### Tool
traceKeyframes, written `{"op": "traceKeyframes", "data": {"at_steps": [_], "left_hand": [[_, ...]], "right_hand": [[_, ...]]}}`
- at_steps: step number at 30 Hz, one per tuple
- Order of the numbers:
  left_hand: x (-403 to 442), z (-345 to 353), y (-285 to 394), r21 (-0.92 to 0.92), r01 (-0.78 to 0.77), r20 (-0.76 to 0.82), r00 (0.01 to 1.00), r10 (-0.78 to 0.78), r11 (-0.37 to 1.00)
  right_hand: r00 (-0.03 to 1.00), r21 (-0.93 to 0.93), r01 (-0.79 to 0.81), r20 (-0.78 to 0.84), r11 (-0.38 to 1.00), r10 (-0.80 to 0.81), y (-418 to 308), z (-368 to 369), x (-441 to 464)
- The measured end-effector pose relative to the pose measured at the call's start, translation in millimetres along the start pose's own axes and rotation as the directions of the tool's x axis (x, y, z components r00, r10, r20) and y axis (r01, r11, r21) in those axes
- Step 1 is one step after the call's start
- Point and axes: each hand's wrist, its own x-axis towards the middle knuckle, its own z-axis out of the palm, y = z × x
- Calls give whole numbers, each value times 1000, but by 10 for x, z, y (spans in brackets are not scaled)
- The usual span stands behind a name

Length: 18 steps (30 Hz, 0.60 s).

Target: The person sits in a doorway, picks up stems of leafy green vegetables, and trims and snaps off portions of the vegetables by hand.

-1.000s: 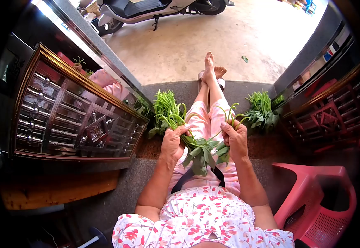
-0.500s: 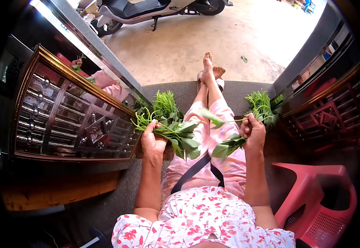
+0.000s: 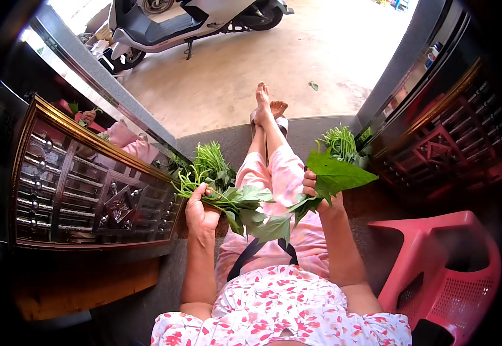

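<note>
My left hand point(image 3: 201, 213) is closed around a bunch of leafy green stems point(image 3: 233, 199), its curly stem ends up to the left and its leaves spread right over my lap. In my right hand point(image 3: 323, 196) are more leafy greens; a large green leaf point(image 3: 338, 173) stands up in front of its fingers and hides part of them. Beyond my left hand lies a pile of greens point(image 3: 210, 158), stems upward. Another pile of greens point(image 3: 341, 144) lies just beyond the large leaf, by the right-hand door.
A pink plastic chair point(image 3: 404, 259) lies near my right side. Ornate door panels point(image 3: 95, 184) flank me. Outside the threshold, a scooter point(image 3: 170, 29) stands on the concrete, where a loose leaf point(image 3: 313, 86) lies. My crossed legs point(image 3: 268, 132) stretch over the sill.
My hands have moved from close together to apart. The large leaf now stands upright at my right hand. The whole view has shifted, with the scooter showing more fully.
</note>
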Motion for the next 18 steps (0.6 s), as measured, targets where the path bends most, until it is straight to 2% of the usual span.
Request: {"op": "traceKeyframes", "data": {"at_steps": [2, 4, 5, 9, 11, 12, 14, 18], "left_hand": [[-30, 30, -18, 2, -3, 0, 1000, 3, 1000], [-19, 23, -20, 5, 0, 8, 1000, 0, 1000], [-25, 31, -27, 10, 0, -6, 1000, 0, 1000], [-42, 33, -35, 35, 15, 30, 999, -16, 999], [-62, 48, -43, 51, 25, 38, 999, -27, 998], [-74, 64, -46, 52, 26, 37, 999, -28, 998], [-92, 103, -52, 35, 47, 2, 999, -48, 998], [-105, 122, -75, 25, 45, 12, 999, -45, 999]], "right_hand": [[999, -50, 28, -18, 998, -29, -5, -18, -5], [992, -30, 36, -123, 999, -40, -19, -73, 9], [998, -23, 24, -51, 999, -25, -22, -91, 0], [1000, 3, 4, 26, 1000, -4, -42, -198, 18], [974, -98, 53, -216, 994, -73, -1, -16, -28], [973, -97, 54, -217, 994, -74, 5, -40, -15], [998, 49, -35, 61, 998, 32, 9, -115, 22], [992, -50, -123, -18, 991, 123, -22, -50, 58]]}}
